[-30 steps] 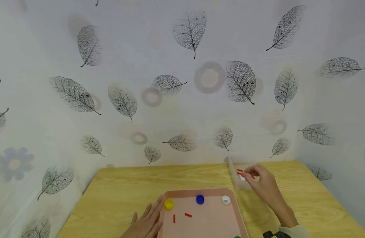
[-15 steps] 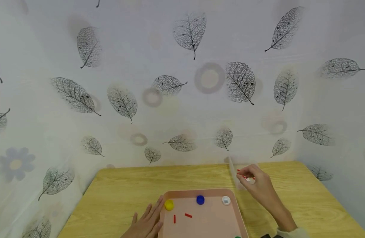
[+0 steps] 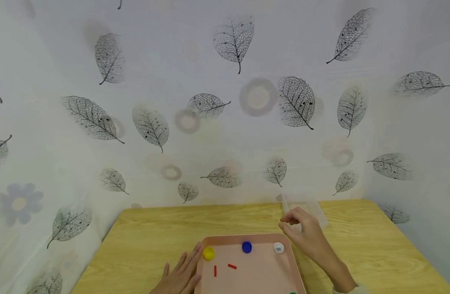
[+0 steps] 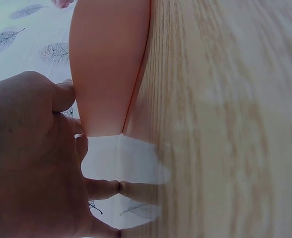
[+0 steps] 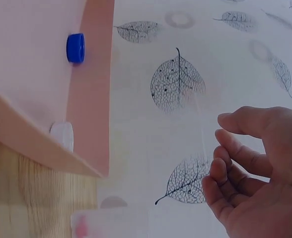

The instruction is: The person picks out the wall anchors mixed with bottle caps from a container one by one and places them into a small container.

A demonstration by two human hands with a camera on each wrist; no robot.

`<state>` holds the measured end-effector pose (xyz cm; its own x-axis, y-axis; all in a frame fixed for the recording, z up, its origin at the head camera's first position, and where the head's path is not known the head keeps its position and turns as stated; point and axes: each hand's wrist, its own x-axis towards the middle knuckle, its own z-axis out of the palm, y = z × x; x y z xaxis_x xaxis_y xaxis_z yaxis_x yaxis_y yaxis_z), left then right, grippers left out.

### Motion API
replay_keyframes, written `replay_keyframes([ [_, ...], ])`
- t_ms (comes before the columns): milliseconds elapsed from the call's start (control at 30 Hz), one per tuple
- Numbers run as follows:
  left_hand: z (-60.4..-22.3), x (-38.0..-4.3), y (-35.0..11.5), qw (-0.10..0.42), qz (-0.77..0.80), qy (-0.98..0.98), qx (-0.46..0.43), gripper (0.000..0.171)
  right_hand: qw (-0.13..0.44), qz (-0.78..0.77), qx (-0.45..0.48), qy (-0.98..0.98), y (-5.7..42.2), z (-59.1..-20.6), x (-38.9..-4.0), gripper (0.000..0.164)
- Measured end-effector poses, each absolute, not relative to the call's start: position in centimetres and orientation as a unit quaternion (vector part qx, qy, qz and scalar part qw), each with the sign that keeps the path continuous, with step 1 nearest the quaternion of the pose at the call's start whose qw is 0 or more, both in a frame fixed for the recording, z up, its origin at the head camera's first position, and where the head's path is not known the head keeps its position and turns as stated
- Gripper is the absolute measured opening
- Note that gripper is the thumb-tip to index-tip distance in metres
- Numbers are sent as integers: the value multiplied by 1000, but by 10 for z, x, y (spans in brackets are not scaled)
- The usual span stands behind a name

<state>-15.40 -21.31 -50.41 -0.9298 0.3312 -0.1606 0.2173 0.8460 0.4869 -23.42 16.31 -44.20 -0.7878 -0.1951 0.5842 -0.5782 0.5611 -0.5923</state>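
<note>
My left hand [image 3: 178,271] lies with spread, straight fingers at the left edge of the pink tray [image 3: 296,267]; the left wrist view shows its thumb [image 4: 63,95] at the tray's rim. My right hand [image 3: 307,232] is over the table between the tray's far right corner and a clear plastic box [image 3: 314,210]. Its thumb and index fingertips are close together, the other fingers curled; I cannot tell whether something small is between them. Two short red strips [image 3: 232,266] lie in the tray.
Inside the tray are a yellow cap [image 3: 208,253], a blue cap [image 3: 247,247], a white cap [image 3: 278,248] and, at the frame's lower edge, a green one [image 3: 292,292]. The right hand hides part of the box. A leaf-patterned sheet [image 3: 225,134] hangs behind the wooden table [image 3: 136,237].
My right hand has moved left and slightly nearer, from above the box toward the tray's far right corner. The red pieces in the box are now out of sight. My left hand stays put.
</note>
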Motion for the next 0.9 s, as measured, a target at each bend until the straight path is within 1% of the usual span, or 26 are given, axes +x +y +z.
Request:
replay_keyframes([
  [167,-504,-154,-214,122,243,951,146,61,189,420,213,-862,153,-442,-227,11],
  [367,-503,-154,-213,124,243,951,146,61,157,448,225,-851,141,-443,-220,8],
  [433,-502,-153,-213,126,243,951,145,61,153,454,234,-846,136,-443,-218,9],
  [600,-502,-154,-214,125,243,951,146,61,181,460,294,-818,124,-445,-215,15],
  [667,-502,-154,-214,125,245,950,147,61,182,464,310,-810,118,-446,-213,14],
  [733,-502,-154,-214,128,246,950,145,61,167,466,314,-810,113,-448,-211,11],
  [900,-501,-152,-214,130,243,950,147,62,131,463,310,-820,103,-451,-202,9],
])
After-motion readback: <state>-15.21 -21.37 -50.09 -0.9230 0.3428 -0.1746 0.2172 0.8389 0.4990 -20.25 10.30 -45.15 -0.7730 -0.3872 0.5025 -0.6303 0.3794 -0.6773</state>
